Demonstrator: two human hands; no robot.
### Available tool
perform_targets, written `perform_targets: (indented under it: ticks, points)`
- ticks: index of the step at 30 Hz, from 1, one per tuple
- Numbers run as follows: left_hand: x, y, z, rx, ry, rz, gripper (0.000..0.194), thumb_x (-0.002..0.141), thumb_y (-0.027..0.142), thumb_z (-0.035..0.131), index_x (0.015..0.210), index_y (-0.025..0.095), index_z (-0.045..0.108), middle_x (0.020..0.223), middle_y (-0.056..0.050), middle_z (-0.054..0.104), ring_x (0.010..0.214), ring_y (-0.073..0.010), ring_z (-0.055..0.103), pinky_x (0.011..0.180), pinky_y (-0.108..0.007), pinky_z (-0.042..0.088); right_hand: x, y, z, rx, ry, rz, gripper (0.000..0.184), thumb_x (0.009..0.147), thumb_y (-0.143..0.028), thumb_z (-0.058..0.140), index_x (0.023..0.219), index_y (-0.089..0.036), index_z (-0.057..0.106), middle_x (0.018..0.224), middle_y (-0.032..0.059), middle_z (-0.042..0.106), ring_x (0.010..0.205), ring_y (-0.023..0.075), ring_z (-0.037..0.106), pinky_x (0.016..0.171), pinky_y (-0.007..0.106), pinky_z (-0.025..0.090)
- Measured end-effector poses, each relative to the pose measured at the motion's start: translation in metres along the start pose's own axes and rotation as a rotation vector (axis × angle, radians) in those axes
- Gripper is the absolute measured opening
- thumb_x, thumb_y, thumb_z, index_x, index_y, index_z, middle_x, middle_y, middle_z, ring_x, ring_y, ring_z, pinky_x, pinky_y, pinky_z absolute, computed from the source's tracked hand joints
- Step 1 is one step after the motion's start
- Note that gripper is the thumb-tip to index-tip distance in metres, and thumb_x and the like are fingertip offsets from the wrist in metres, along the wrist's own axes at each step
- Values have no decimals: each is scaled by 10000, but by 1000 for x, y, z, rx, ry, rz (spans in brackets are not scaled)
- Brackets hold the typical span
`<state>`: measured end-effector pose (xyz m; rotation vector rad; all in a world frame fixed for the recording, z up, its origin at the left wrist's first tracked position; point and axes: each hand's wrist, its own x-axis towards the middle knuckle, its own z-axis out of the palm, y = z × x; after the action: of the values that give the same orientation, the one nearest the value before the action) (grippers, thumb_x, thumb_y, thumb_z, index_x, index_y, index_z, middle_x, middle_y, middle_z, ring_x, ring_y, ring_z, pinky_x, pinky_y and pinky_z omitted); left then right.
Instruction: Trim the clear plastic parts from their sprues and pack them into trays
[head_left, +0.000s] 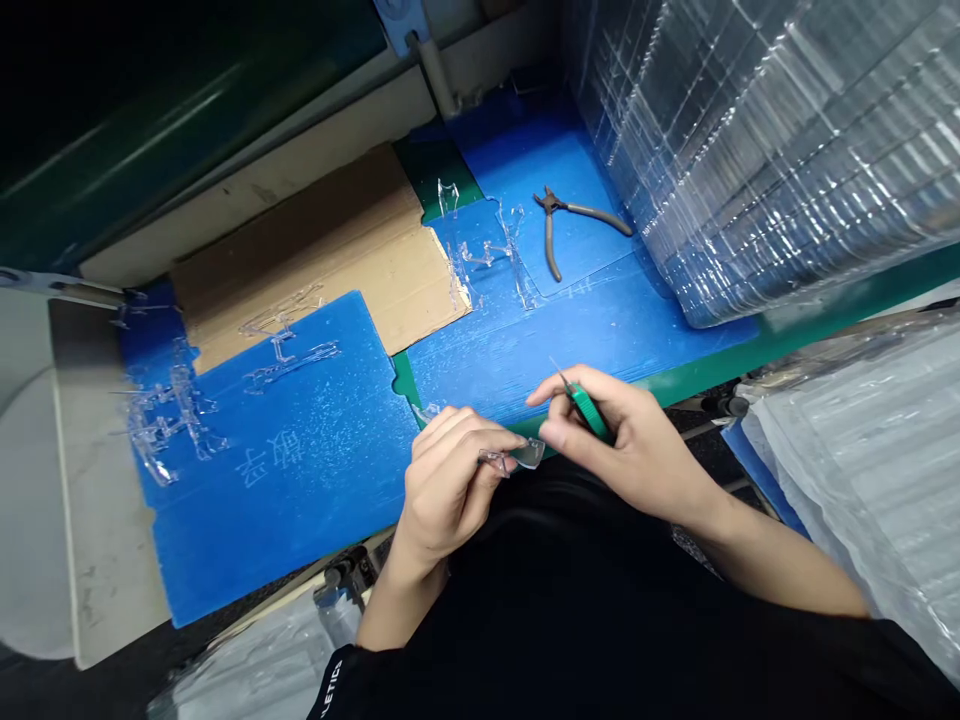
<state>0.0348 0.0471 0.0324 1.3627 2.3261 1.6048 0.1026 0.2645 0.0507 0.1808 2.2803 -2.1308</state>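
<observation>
Clear moulded plastic piece (527,455) pinched above a blue corrugated plastic board (300,520)
The left hand's (448,490) fingers close narrowly on the piece at the board's near edge; the right hand's (630,445) fingers grip a green-handled craft knife (587,412). The piece looks light, stiff and slippery, its thin spurs fragile: hold the thicker body. Black sleeve (330,690) lettering reads LETICS; the board's characters are unclear

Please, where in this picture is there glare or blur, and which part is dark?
Head view: strong glare streaks cross the plastic sheeting at upper right; the clear parts on the blue board look soft at left; the top-left corner is dark; the left hand and right hand look fairly sharp.
</observation>
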Motion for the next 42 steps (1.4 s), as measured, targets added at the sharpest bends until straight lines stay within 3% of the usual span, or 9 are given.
perform_targets:
  ticks: [4, 7, 10, 14, 27, 42]
  points:
    - [-6, 3, 9, -342, 57, -182, 393, 1156, 493, 441, 1045, 193, 669, 807, -48, 629, 715, -175, 587, 673, -341, 464, -1, 10, 1, -200, 80, -79, 189, 1150, -353, 551, 1284, -243, 625, 964, 19, 657, 820, 172, 635, 750, 300, 531]
    - [-8, 5, 18, -533, 134, -295, 411, 1159, 493, 424, 937, 203, 613, 755, -24, 569, 669, -158, 527, 639, -325, 435, -8, 12, 7, -353, 38, -283, 190, 1166, -232, 473, 1310, -226, 598, 1030, 60, 677, 893, 199, 660, 808, 335, 554]
    - [-7, 5, 24, -542, 171, -319, 421, 1162, 482, 417, 914, 205, 616, 744, -25, 561, 678, -158, 528, 638, -325, 436, -15, 9, 15, -419, 34, -484, 214, 1146, -156, 489, 1328, -215, 586, 1043, 82, 692, 914, 212, 666, 810, 344, 575]
    - [-8, 6, 26, -482, 151, -315, 458, 1161, 517, 389, 910, 212, 620, 730, -30, 587, 643, -152, 548, 591, -318, 437, -20, 7, 20, -544, 62, -601, 312, 1135, -129, 522, 1443, -169, 555, 1120, 110, 748, 942, 212, 720, 768, 334, 575]
    - [-10, 3, 24, -509, 94, -211, 423, 1175, 434, 391, 916, 191, 621, 739, -25, 599, 688, -151, 557, 684, -307, 449, -23, 2, 10, -505, -31, -576, 220, 1144, -141, 539, 1344, -140, 631, 1093, 76, 743, 873, 157, 680, 735, 296, 531]
    - [-12, -2, 25, -453, 117, -214, 435, 1171, 460, 393, 903, 195, 610, 730, -21, 591, 668, -151, 556, 640, -313, 438, -33, 1, 28, -389, 90, -455, 194, 1101, -72, 568, 1268, -122, 653, 1073, 88, 690, 936, 172, 672, 798, 295, 561]
